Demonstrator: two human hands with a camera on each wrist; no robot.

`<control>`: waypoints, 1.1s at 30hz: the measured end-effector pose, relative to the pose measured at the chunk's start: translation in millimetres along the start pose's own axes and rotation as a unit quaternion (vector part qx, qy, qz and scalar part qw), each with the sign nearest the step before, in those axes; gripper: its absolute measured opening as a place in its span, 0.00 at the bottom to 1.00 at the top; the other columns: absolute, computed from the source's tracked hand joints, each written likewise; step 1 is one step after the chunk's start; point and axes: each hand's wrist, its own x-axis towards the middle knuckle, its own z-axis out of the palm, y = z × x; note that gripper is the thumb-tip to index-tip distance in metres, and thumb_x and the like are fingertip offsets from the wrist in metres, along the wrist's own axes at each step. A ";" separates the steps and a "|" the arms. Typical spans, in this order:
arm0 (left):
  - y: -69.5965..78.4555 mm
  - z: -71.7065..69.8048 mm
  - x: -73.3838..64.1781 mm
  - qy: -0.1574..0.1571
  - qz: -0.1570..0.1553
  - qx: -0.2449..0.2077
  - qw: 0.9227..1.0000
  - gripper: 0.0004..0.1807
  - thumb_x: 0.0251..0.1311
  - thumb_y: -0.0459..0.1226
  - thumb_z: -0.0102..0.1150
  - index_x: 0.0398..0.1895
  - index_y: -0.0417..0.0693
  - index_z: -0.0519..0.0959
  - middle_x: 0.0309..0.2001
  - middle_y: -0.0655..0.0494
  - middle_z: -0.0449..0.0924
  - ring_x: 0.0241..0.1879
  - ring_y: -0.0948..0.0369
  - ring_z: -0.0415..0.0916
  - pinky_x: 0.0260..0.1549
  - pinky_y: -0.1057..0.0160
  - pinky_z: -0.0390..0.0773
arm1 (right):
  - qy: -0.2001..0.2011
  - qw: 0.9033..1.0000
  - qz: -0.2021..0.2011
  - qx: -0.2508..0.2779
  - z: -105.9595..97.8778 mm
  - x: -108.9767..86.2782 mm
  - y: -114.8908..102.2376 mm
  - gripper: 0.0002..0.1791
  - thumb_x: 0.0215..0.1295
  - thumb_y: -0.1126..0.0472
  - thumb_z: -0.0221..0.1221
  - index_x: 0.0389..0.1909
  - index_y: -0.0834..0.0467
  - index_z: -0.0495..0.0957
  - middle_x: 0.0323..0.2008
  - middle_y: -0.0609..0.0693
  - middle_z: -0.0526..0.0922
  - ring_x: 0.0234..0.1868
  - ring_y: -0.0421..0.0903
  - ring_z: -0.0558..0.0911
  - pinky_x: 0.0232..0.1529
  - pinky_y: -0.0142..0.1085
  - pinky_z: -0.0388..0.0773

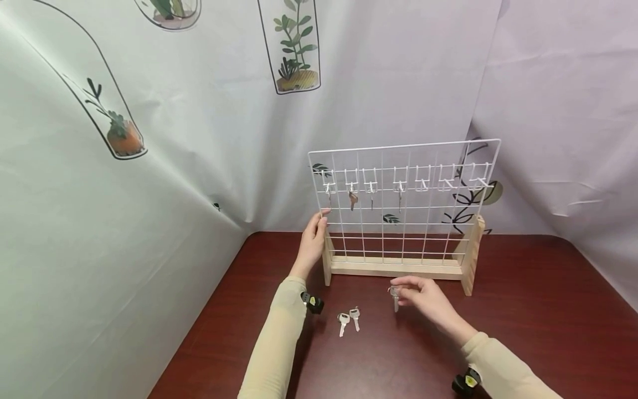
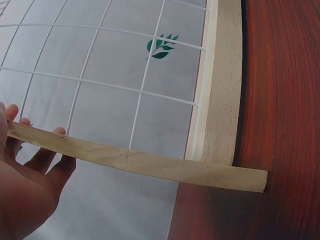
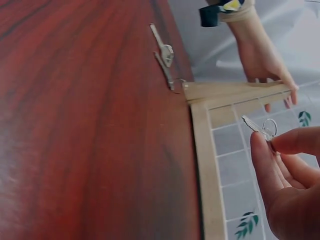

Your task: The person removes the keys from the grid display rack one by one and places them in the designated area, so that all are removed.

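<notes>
My left hand (image 1: 311, 241) grips the left wooden upright (image 2: 125, 161) of a white wire grid rack (image 1: 405, 145), its fingers wrapped around the post in the left wrist view. In front of the rack's base, my right hand (image 1: 426, 302) pinches a silver key (image 3: 256, 126) between thumb and fingers. A thin ring (image 3: 270, 126) hangs at that key's head. Two more silver keys, one at left (image 1: 344, 323) and one at right (image 1: 355, 319), lie side by side on the table between my arms. Several keys, one of them brownish (image 1: 353, 200), hang from the rack's left hooks.
White hooks (image 1: 422, 184) at the right of the grid's row carry no keys. The rack's pale wooden base (image 1: 396, 270) stands on a dark red wood table (image 1: 528, 310). Behind is a whitish curtain (image 1: 399, 72) printed with plants.
</notes>
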 end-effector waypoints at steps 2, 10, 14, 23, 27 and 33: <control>-0.6 0.0 0.4 0.000 0.001 0.002 1.000 0.18 0.79 0.34 0.43 0.66 0.39 0.74 0.66 0.42 0.73 0.57 0.41 0.76 0.59 0.43 0.72 | -0.012 1.000 -0.004 -0.008 1.9 -0.9 4.9 0.16 0.69 0.73 0.56 0.52 0.79 0.76 0.44 0.66 0.85 0.38 0.44 0.86 0.40 0.38 0.85; -1.4 -0.6 0.1 -0.003 0.002 0.004 1.000 0.19 0.79 0.34 0.43 0.66 0.36 0.73 0.65 0.40 0.74 0.56 0.42 0.77 0.59 0.43 0.73 | -0.062 0.997 0.003 -0.044 4.3 -3.1 18.8 0.14 0.69 0.72 0.57 0.51 0.76 0.78 0.43 0.63 0.86 0.41 0.49 0.86 0.39 0.37 0.85; 0.2 -1.1 0.2 -0.003 0.000 0.002 1.000 0.18 0.79 0.34 0.43 0.66 0.38 0.74 0.65 0.40 0.74 0.56 0.42 0.77 0.59 0.42 0.72 | -0.076 0.996 0.001 -0.037 6.5 -3.7 23.4 0.14 0.68 0.73 0.57 0.51 0.77 0.78 0.44 0.65 0.85 0.41 0.48 0.86 0.39 0.38 0.85; 0.0 -1.0 0.4 -0.003 0.000 0.004 1.000 0.18 0.80 0.35 0.43 0.65 0.40 0.74 0.65 0.41 0.73 0.56 0.42 0.77 0.59 0.44 0.73 | -0.108 0.994 0.014 -0.029 21.7 -4.6 29.8 0.14 0.68 0.74 0.55 0.51 0.79 0.77 0.42 0.65 0.85 0.43 0.49 0.85 0.40 0.37 0.85; -0.1 -0.4 0.1 -0.001 -0.001 0.001 1.000 0.18 0.80 0.35 0.43 0.65 0.40 0.74 0.65 0.40 0.74 0.56 0.42 0.77 0.59 0.43 0.73 | -0.109 0.993 0.008 -0.039 27.5 -2.6 29.6 0.13 0.68 0.74 0.56 0.49 0.80 0.77 0.40 0.64 0.85 0.40 0.49 0.85 0.38 0.37 0.85; -1.6 -1.1 1.2 -0.002 -0.001 -0.002 1.000 0.18 0.79 0.35 0.44 0.66 0.38 0.73 0.65 0.41 0.73 0.57 0.43 0.77 0.59 0.44 0.73 | -0.109 0.991 -0.008 -0.079 33.8 2.6 27.1 0.13 0.64 0.74 0.58 0.47 0.77 0.79 0.34 0.57 0.85 0.33 0.49 0.86 0.33 0.37 0.84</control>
